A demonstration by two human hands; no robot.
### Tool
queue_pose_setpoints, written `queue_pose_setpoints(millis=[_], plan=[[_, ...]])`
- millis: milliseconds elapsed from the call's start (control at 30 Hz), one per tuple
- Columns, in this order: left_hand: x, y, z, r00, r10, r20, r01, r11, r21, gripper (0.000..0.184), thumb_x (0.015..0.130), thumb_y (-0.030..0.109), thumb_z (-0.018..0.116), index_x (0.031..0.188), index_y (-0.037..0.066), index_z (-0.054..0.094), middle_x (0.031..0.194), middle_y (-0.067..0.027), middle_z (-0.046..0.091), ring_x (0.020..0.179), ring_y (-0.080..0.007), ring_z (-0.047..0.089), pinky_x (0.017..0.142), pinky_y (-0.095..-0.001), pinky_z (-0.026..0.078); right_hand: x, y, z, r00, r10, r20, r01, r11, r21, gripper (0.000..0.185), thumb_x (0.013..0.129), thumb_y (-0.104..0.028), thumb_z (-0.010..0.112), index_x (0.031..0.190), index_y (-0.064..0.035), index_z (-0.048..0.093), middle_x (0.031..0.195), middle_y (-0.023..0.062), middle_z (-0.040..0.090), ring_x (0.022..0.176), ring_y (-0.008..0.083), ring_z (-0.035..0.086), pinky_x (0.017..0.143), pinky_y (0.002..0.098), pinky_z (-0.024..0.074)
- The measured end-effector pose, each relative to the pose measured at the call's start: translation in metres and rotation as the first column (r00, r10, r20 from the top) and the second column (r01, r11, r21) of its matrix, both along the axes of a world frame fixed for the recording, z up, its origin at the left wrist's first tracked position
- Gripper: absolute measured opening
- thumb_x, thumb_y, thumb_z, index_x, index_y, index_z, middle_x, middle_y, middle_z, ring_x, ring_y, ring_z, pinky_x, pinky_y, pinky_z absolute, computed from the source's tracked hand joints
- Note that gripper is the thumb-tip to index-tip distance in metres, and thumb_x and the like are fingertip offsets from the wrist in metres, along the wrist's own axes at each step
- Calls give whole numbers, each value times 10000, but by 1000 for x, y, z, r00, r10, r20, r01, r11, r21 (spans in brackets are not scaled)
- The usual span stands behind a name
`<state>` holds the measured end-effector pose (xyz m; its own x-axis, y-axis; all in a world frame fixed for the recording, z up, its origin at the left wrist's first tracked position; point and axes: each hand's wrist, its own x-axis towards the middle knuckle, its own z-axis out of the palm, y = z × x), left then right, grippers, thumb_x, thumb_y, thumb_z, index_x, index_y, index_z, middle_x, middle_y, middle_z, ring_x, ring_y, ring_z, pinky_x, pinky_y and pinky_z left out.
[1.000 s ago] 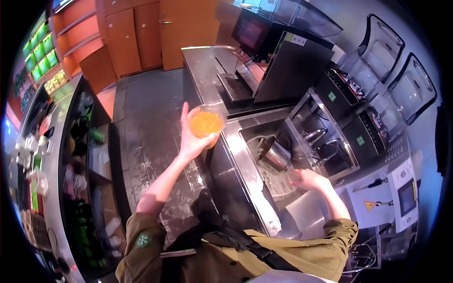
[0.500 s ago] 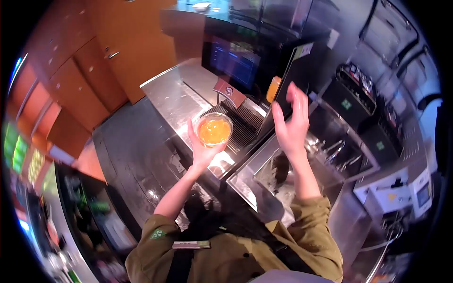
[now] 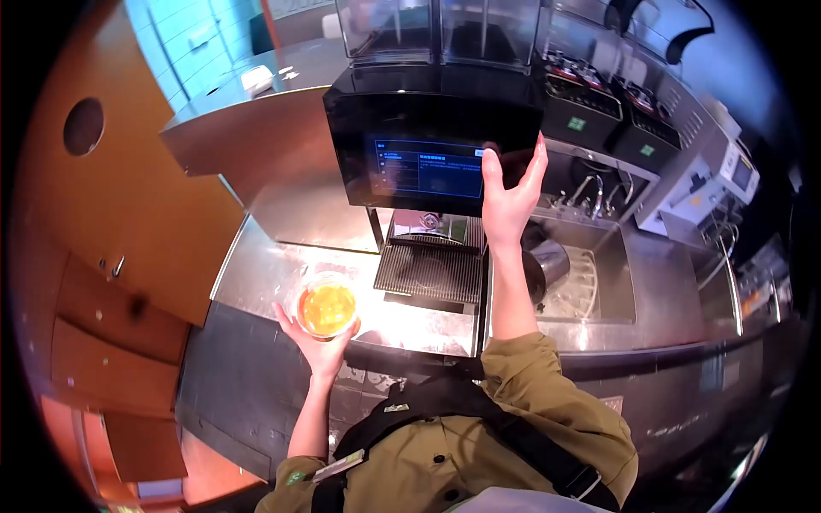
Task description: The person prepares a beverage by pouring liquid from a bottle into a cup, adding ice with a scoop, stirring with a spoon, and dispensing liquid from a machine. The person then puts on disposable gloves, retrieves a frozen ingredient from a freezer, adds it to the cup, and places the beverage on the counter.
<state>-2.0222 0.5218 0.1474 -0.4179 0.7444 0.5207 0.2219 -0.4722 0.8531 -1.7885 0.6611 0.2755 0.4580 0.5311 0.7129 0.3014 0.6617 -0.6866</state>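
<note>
My left hand [image 3: 320, 351] is wrapped round a clear cup [image 3: 326, 308] of orange-coloured drink, over the steel counter at the left. My right hand [image 3: 510, 210] is at the right edge of a black coffee machine [image 3: 410, 111]. Its thumb reaches the upper right corner of the lit blue screen [image 3: 428, 171], and the fingers stretch apart along the machine's side. Whether the thumb presses the glass I cannot tell. Below the screen lies a ribbed drip tray [image 3: 428, 269], to the right of the cup.
A steel sink [image 3: 611, 265] with a dark-rimmed jug [image 3: 545, 263] in it lies to the right. Beyond it stand black bins [image 3: 577, 111] and a white appliance [image 3: 705, 192] with a small display. An orange-brown door [image 3: 128, 197] is at the left.
My view has turned to face the machine squarely. My right hand, previously raised beside the machine, is now at its screen edge. The cup remains in my left hand, now over the counter.
</note>
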Motion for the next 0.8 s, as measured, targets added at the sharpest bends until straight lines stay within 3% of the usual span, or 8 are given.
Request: queue_pose_setpoints(millis=[100, 167, 300, 533, 633, 700, 733, 800], plan=[[-12, 12, -6, 999, -30, 32, 30, 999, -9, 1127, 551, 78, 747, 1324, 86, -73, 1255, -189, 285, 1169, -283, 325, 970, -397, 303, 6, 4, -4, 994, 110, 25, -112, 987, 113, 586, 794, -130, 531, 1267, 66, 245, 1300, 199, 307, 1224, 262, 277, 1012, 331, 184], [-12, 19, -10, 994, -54, 97, 57, 998, -23, 1106, 559, 78, 734, 1325, 75, -63, 1249, -197, 296, 1174, -285, 318, 974, -396, 292, 8, 5, -7, 994, 88, 57, -95, 989, 116, 583, 797, -139, 526, 1266, 66, 247, 1299, 199, 307, 1221, 261, 280, 1009, 327, 187], [-1, 47, -31, 993, -118, 0, 118, 993, -12, 1108, 547, 64, 732, 1324, 69, -57, 1237, -191, 312, 1162, -281, 330, 972, -396, 292, 9, 3, -10, 994, 73, 82, -83, 989, 123, 569, 803, -141, 506, 1274, 45, 247, 1290, 182, 326, 1205, 248, 304, 996, 316, 206], [64, 91, -53, 917, -395, 60, 390, 918, 71, 1109, 547, 84, 752, 1326, 98, -38, 1218, -190, 321, 1135, -279, 350, 939, -386, 335, 8, -12, -4, 983, 107, 146, -115, 992, 47, 660, 773, -127, 558, 1299, 26, 191, 1239, 170, 382, 1138, 226, 383, 963, 312, 268], [84, 104, -63, 938, -341, -60, 342, 940, 0, 1105, 550, 66, 755, 1329, 91, -29, 1231, -186, 305, 1153, -274, 328, 959, -382, 290, 7, -7, -8, 940, -165, 299, 158, 986, 49, 791, 716, -212, 633, 1296, 48, 162, 1215, 207, 364, 1109, 298, 386, 944, 361, 286], [96, 112, -75, 923, -384, 17, 384, 923, 10, 1099, 554, 101, 769, 1327, 58, -11, 1256, -194, 271, 1164, -292, 315, 970, -382, 281, -3, -14, -5, 888, -302, 346, 302, 952, 57, 894, 671, -266, 669, 1306, 40, 121, 1203, 229, 347, 1092, 355, 368, 921, 387, 295], [101, 116, -82, 913, -404, 57, 404, 915, 15, 1097, 556, 118, 776, 1326, 42, -2, 1269, -198, 254, 1169, -301, 309, 976, -382, 277, -9, -18, -2, 913, -251, 322, 267, 964, -8, 920, 681, -308, 666, 1318, 25, 90, 1325, 228, 212, 1223, 332, 230, 1004, 378, 188], [105, 120, -92, 865, -490, 108, 488, 871, 54, 1132, 558, 86, 764, 1326, 80, -67, 1285, -192, 240, 1174, -287, 307, 969, -380, 289, -18, -14, -1, 885, -325, 334, 322, 944, 64, 956, 672, -310, 672, 1322, 16, 53, 1328, 244, 189, 1227, 348, 213, 1006, 398, 174]])
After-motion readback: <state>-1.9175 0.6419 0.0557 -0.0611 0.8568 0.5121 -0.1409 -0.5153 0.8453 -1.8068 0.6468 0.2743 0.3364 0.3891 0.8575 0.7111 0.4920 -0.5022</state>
